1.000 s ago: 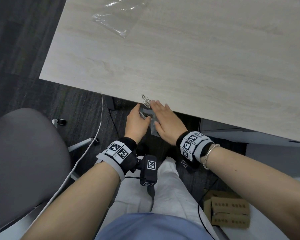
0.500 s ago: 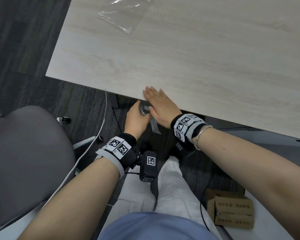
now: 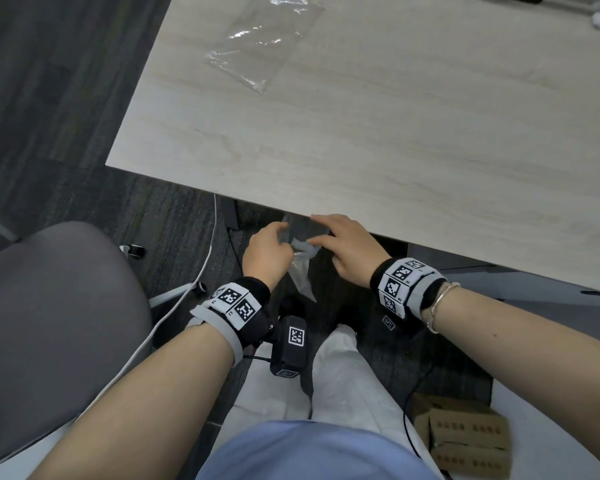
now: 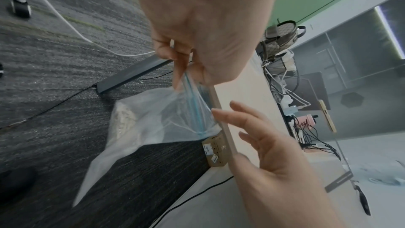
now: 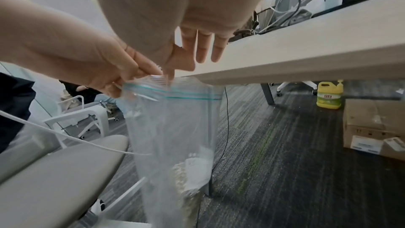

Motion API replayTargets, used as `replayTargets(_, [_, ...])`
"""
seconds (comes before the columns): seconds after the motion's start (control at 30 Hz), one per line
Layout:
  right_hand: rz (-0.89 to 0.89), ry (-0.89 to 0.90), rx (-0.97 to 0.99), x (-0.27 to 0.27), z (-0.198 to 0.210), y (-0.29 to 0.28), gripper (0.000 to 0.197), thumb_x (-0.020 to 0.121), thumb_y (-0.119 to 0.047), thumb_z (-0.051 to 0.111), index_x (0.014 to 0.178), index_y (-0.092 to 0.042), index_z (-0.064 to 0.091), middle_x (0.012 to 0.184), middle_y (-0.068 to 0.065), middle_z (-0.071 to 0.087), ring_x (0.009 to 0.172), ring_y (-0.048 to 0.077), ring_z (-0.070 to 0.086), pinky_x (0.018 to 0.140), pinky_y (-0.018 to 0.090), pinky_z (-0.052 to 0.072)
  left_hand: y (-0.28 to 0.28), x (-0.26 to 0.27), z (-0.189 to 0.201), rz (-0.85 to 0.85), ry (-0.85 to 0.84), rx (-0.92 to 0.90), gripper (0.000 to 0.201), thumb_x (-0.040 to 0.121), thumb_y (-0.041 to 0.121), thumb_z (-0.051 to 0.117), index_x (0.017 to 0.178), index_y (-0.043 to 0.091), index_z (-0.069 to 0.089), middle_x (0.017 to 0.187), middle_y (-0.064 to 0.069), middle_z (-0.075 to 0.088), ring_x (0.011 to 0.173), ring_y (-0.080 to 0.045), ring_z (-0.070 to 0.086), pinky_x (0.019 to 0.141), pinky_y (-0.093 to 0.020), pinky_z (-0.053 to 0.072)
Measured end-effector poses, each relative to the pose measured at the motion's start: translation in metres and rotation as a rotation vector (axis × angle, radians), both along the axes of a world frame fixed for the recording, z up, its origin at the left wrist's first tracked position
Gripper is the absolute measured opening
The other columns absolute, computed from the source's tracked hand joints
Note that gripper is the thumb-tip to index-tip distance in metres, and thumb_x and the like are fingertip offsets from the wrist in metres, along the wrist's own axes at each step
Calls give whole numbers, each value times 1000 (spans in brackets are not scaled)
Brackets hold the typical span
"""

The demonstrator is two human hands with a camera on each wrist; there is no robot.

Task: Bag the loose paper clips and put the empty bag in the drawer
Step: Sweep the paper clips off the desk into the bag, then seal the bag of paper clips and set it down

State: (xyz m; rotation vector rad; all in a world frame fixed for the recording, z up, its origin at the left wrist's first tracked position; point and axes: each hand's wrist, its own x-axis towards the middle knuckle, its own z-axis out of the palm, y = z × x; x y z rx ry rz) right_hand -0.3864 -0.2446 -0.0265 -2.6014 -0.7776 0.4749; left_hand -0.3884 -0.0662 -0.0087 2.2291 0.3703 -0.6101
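A clear zip bag (image 3: 300, 271) with a blue-green seal (image 5: 175, 94) hangs just below the table's front edge (image 3: 257, 202). My left hand (image 3: 281, 233) pinches its top rim at the left side (image 4: 186, 72). A pile of paper clips (image 4: 123, 120) lies at the bag's bottom (image 5: 184, 179). My right hand (image 3: 311, 229) is at the table edge with its fingers straight and spread (image 5: 206, 48); one fingertip touches the bag's mouth. A second clear bag (image 3: 257, 46), flat with nothing visible in it, lies on the table far back left.
The light wood table (image 3: 395, 150) fills the upper right. A grey chair (image 3: 49, 306) stands at my left, with a white cable (image 3: 174, 306) on the carpet. Cardboard boxes (image 3: 465, 441) sit by my right leg. A yellow bottle (image 5: 329, 96) stands under the table.
The paper clips that lay at the table's edge a second ago are gone from it. My right hand swept over the edge toward the bag's mouth and has lifted its fingers apart.
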Motion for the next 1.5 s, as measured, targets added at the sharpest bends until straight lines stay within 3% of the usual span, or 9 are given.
replayTargets(0.2, [46,55,-109,10,27,-20,56,76,1,53,125,-25,58,157,11,13,144,31,14,115,40,16,-9,2,38,-43,-74,12,32,77,8,45,84,26,71,99,2,72,96,-18,64,87,-33,51])
replayTargets(0.43, [58,96,-124,12,72,-38,28,81,-22,64,109,-26,68,155,8,23,142,26,20,113,39,24,-23,14,90,-142,-201,-34,35,70,3,41,51,22,64,64,9,68,76,-14,65,77,-35,54])
replayTargets(0.57, [-46,148,3,11,108,-47,20,88,-29,57,96,-17,72,117,6,63,105,22,58,88,36,45,-37,27,125,-196,-269,-97,36,68,0,39,56,17,68,67,1,72,48,-3,50,54,-23,38])
replayTargets(0.7, [-239,106,199,16,141,-61,22,84,-10,56,96,-18,72,96,2,68,75,18,65,75,29,49,-53,37,158,-189,-350,-128,37,67,0,37,53,17,66,66,-1,72,36,-4,42,47,-22,31])
replayTargets(0.83, [-284,79,302,25,177,-77,27,84,-3,52,88,-21,72,98,-3,61,55,16,67,58,25,50,-70,49,183,-246,-420,-174,35,65,2,36,51,19,63,63,3,73,49,-7,53,52,-29,42])
replayTargets(1.03, [-363,39,241,25,225,-101,28,78,-1,50,75,-17,73,57,-10,60,54,14,65,58,21,50,-99,60,217,-305,-529,-247,37,70,-1,38,52,20,63,67,2,73,65,-11,61,61,-30,47])
replayTargets(1.2, [-432,-109,315,34,243,-125,31,77,4,45,78,-10,73,90,11,67,59,26,66,53,23,50,-119,71,232,-351,-584,-294,40,76,-7,39,57,19,62,93,-5,72,81,-4,62,64,-9,40])
replayTargets(1.4, [-638,-193,363,54,258,-160,36,82,5,38,90,-4,72,102,11,66,49,12,60,45,7,44,-144,77,228,-451,-568,-213,39,85,-1,41,80,18,74,128,-3,59,115,-13,53,99,-25,37])
replayTargets(1.5, [-693,-210,370,60,259,-177,36,84,5,36,96,-1,70,103,11,65,54,11,59,48,4,44,-158,82,220,-559,-431,-175,32,90,31,44,92,20,73,128,-1,58,119,-17,50,104,-31,35])
